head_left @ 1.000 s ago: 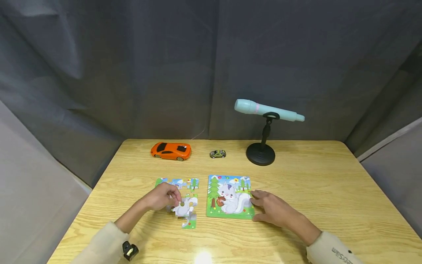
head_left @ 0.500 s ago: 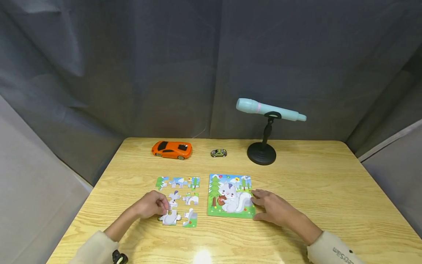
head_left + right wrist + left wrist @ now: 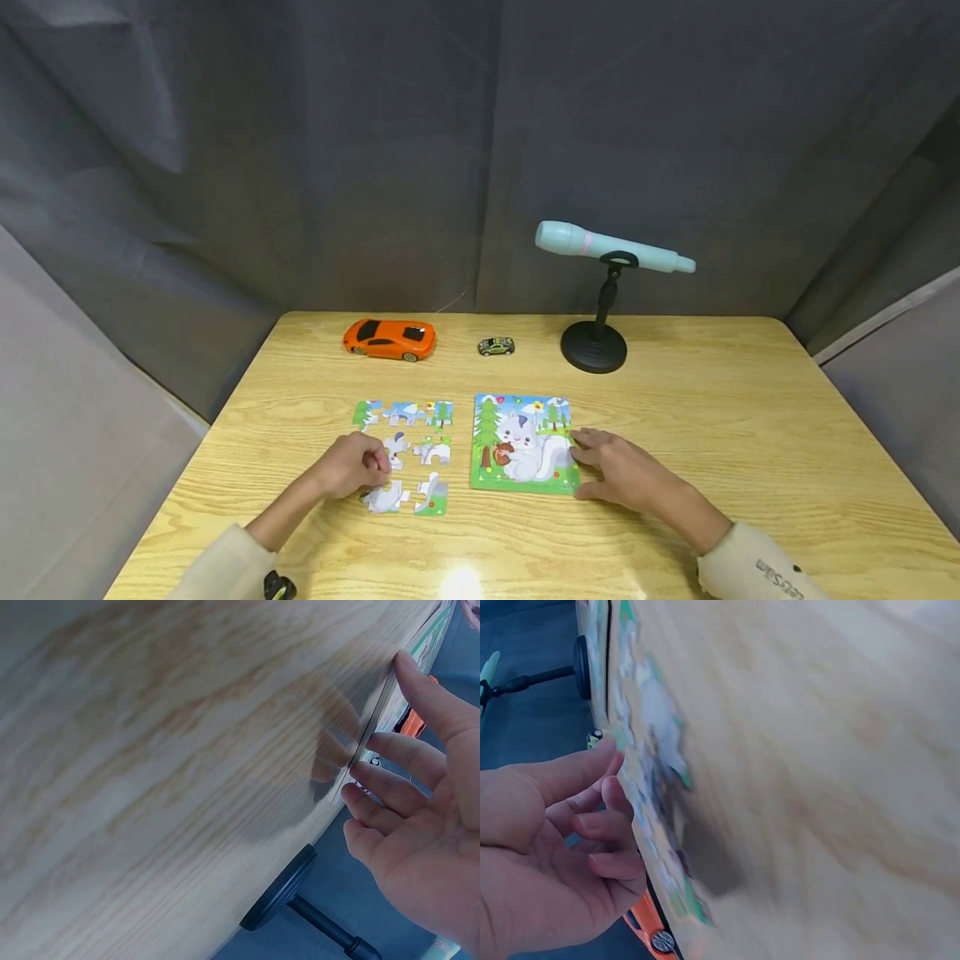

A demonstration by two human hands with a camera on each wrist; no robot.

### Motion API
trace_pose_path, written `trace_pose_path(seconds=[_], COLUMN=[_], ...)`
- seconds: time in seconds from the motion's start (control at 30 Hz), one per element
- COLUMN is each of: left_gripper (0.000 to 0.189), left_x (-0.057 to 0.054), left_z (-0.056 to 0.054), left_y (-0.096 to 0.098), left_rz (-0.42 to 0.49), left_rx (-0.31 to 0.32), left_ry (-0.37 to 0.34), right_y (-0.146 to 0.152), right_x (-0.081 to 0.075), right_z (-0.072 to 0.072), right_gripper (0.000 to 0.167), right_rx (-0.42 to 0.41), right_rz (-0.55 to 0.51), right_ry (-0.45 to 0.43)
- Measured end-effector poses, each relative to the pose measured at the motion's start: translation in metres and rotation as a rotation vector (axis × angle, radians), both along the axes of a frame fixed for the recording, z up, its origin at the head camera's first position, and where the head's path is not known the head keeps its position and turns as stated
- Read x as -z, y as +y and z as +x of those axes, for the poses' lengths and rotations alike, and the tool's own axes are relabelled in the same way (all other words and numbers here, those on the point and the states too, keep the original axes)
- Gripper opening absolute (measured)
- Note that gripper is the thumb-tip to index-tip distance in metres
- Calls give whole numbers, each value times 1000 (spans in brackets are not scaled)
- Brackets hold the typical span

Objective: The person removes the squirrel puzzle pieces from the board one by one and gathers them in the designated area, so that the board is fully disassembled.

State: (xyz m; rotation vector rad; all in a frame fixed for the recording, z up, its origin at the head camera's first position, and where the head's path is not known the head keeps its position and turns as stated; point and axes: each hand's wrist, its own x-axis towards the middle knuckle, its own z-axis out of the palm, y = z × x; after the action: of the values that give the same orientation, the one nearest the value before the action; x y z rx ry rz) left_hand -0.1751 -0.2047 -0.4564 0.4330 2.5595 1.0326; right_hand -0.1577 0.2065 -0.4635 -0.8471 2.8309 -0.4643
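Loose jigsaw pieces lie in loose rows on the left of the table, among them a squirrel-body piece [image 3: 386, 498] and a tail piece [image 3: 431, 497]. My left hand [image 3: 352, 465] bends over their left side, thumb and index fingertips close together just above the body piece. I cannot tell whether they pinch a piece, and the hand covers what lies under it. A square squirrel puzzle board [image 3: 522, 444] lies flat to the right. At its right edge rests my right hand [image 3: 618, 473], with thumb and fingers spread, as the right wrist view also shows.
An orange toy car [image 3: 390, 340] and a small patterned toy car [image 3: 496, 346] stand at the back of the table [image 3: 712, 400]. Right of them is a light blue microphone [image 3: 615, 247] on a black stand [image 3: 593, 347]. A dark curtain [image 3: 375, 167] hangs behind the table.
My left hand has carried the squirrel-body piece left and set it in the bottom row. Then it shifted slightly up and right from it. The right hand has stayed at the board.
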Motion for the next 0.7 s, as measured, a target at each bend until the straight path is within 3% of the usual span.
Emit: trace_pose_path(seconds=[0.17,0.37,0.7], left_gripper=[6,8,26], left_x=[-7,-11,-7], left_z=[-9,-20,-27], left_y=[19,56,108], left_rz=[3,12,54], left_rx=[29,102,142], left_ry=[30,57,-22], right_y=[1,1,2], right_x=[0,0,0], right_z=[0,0,-1], right_gripper=[63,63,63], right_rx=[5,5,8], right_rz=[0,-2,-1], right_ry=[0,2,10])
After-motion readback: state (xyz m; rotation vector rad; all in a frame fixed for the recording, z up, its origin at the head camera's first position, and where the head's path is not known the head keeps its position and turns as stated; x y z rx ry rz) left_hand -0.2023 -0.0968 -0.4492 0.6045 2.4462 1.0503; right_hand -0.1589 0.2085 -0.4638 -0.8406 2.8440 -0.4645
